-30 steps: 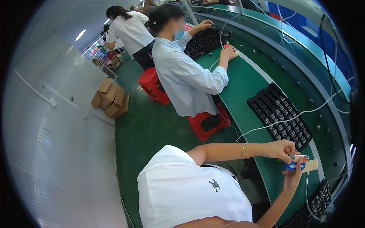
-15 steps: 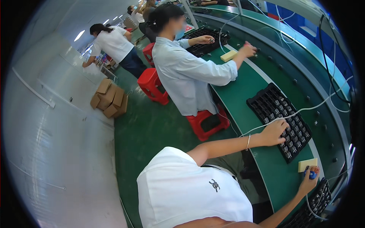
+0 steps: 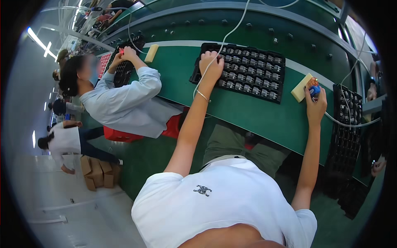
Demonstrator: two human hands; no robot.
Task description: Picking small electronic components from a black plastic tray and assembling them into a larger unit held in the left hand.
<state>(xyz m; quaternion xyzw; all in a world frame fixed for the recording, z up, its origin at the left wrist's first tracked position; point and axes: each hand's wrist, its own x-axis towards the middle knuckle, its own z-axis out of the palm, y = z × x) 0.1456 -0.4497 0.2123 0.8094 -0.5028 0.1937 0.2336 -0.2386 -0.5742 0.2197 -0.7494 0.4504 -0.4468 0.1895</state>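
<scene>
My left hand (image 3: 211, 69) reaches over the left end of a black compartment tray (image 3: 252, 72) filled with rows of small metal-and-black parts. Its fingers are bent down at the tray, and whatever they grip is hidden. A white cable (image 3: 235, 28) passes across this hand. On the right, my right hand (image 3: 316, 108) is closed around a small blue and orange object (image 3: 314, 89) whose kind I cannot make out. That object is right against a pale yellow block (image 3: 300, 88) lying on the green bench.
A co-worker in a light blue shirt (image 3: 124, 97) sits at left, by another yellow block (image 3: 151, 53) and a black tray (image 3: 124, 73). More black trays (image 3: 346, 111) stand at my right. Small parts (image 3: 271, 31) dot the green strip beyond the grey rail. Cardboard boxes (image 3: 97, 172) lie on the floor.
The view has turned to the right. My left hand has shifted toward the tray's left end. My right hand stays by the yellow block. The co-worker's hands have come together.
</scene>
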